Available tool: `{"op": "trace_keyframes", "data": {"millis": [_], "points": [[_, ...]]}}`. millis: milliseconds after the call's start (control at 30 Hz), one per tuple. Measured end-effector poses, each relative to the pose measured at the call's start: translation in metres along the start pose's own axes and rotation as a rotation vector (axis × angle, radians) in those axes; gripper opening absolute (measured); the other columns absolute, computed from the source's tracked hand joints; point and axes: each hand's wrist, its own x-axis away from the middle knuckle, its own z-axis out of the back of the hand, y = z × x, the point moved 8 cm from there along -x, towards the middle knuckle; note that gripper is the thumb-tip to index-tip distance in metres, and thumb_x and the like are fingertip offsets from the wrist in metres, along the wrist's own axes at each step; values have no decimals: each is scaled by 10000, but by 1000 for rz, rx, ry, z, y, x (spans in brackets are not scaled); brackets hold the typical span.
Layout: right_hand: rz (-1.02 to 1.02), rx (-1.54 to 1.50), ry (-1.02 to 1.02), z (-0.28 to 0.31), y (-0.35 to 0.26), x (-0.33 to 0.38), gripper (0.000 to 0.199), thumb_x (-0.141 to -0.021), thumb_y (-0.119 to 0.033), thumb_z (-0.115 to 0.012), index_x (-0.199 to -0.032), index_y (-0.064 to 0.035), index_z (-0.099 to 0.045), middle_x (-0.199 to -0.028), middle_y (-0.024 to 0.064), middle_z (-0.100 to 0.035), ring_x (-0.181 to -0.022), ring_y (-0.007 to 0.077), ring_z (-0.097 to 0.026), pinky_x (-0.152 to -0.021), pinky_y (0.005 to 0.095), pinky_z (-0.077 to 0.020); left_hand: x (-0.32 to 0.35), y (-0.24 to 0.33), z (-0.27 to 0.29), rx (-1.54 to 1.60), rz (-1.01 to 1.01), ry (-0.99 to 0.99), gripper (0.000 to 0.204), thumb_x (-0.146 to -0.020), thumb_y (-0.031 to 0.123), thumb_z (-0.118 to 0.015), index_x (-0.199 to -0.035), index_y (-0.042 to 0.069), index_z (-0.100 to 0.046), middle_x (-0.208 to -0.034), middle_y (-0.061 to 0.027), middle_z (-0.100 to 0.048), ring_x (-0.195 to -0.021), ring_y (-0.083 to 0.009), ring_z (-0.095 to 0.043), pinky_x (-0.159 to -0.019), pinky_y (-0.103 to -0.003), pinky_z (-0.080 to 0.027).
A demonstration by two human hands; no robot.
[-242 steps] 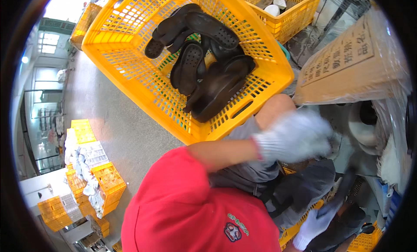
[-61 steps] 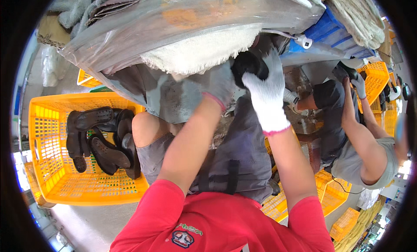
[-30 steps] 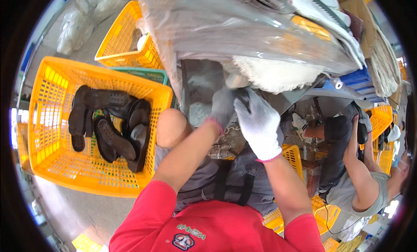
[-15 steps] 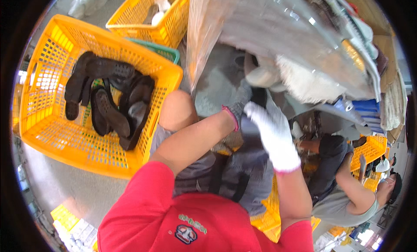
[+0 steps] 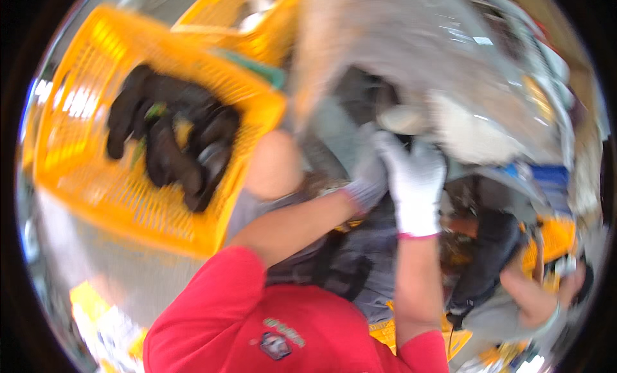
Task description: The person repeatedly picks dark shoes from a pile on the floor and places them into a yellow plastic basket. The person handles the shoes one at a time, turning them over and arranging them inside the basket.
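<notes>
While the picture is smeared by motion, both gloved hands show reaching up and forward under a big grey plastic sack (image 5: pixel 411 58). The right hand (image 5: pixel 414 180) is flat against a pale, rounded lump (image 5: pixel 402 119) at the sack's underside, fingers spread and pointing up; whether they close on anything I cannot tell. The left hand (image 5: pixel 366 180) sits just beside it, lower and to the left, curled into dark folds; its grip is hidden too. The sack lies directly above both hands, its long axis running left to right, and the right hand is nearer the lump. Well apart at the left, a yellow crate (image 5: pixel 96 174) holds about 4 black shoes (image 5: pixel 173 148). Another person (image 5: pixel 520 296) crouches lower right.
</notes>
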Motion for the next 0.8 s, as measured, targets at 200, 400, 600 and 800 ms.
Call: {"op": "trace_keyframes", "data": {"millis": [200, 400, 600, 800], "points": [[-61, 77, -258, 15, 6, 76, 1028, -848, -246, -844, -1689, 44, -328, -1714, 280, -419, -1599, 363, -410, -1307, 416, -306, 79, 55, -35, -1119, -393, 82, 438, -1162, 410, -470, -1436, 100, -613, -1333, -127, -704, -1260, -287, -631, -1095, -386, -508], [-220, 509, -119, 142, 105, 185, 877, -897, -366, -845, -1587, 57, -506, -1536, 326, -595, -1365, 454, -624, -1174, 431, -482, 290, 331, -54, -1816, -1437, 828, 416, -814, 371, -899, -934, 39, -679, -964, -181, -653, -1005, -416, -650, -933, -498, -531], [-142, 364, -297, 120, 117, 193, 531, -1019, -357, -728, -1345, 61, -720, -1385, 296, -709, -1304, 429, -678, -1163, 439, -501, 374, 484, 104, -1263, -391, 1747, 900, -816, 374, -884, -1546, 62, -460, -1354, -219, -713, -1112, -377, -740, -1025, -449, -582], [436, 26, -99, 24, -54, 163, 657, -1009, -243, -752, -1552, 39, -513, -1488, 266, -584, -1439, 407, -544, -1212, 469, -436, 325, 300, -53, -780, -727, 192, 307, -1118, 323, -530, -1118, 62, -691, -1057, -98, -707, -961, -224, -687, -910, -370, -579]]}}
